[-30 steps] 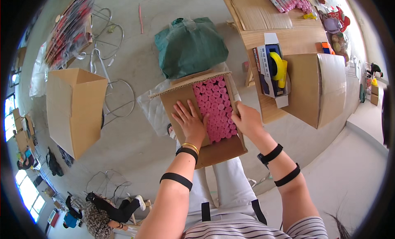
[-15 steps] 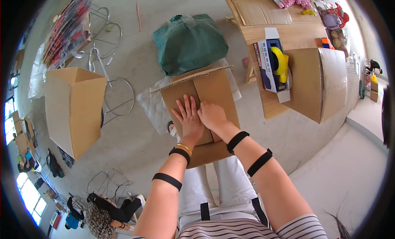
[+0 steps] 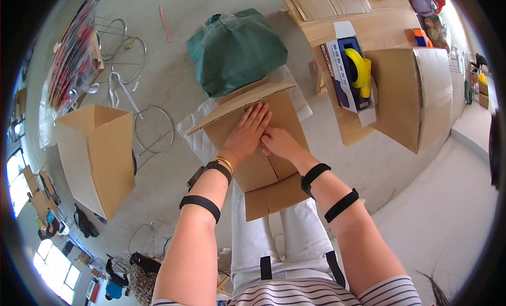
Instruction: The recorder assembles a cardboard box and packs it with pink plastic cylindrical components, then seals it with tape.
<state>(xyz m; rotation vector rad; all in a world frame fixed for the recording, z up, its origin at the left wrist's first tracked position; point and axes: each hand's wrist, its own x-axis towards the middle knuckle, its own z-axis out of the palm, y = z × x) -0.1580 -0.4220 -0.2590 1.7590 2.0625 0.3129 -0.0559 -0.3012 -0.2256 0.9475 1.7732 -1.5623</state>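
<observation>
A brown cardboard box (image 3: 256,173) is in front of me, with two top flaps meeting at a middle seam. My left hand (image 3: 247,131) lies flat across the top, its fingers stretched toward the far edge. Beside it, my right hand (image 3: 283,145) rests by the seam with its fingers curled in; whatever they hold, if anything, is hidden. The far flap (image 3: 237,110) stands raised beyond my fingertips. On the near side another flap (image 3: 284,194) sticks out toward my legs.
A green bag (image 3: 237,53) sits just past the box. At right, a wooden table (image 3: 350,129) bears a yellow tape dispenser (image 3: 362,76) in a carton and an open cardboard box (image 3: 392,95). Another open box (image 3: 95,158) stands at left, near wire stool frames (image 3: 153,129).
My left hand has slid toward the far edge and its fingers have drawn closer together. My right hand has shifted slightly right. The far flap shows more of its face, and the view has shifted.
</observation>
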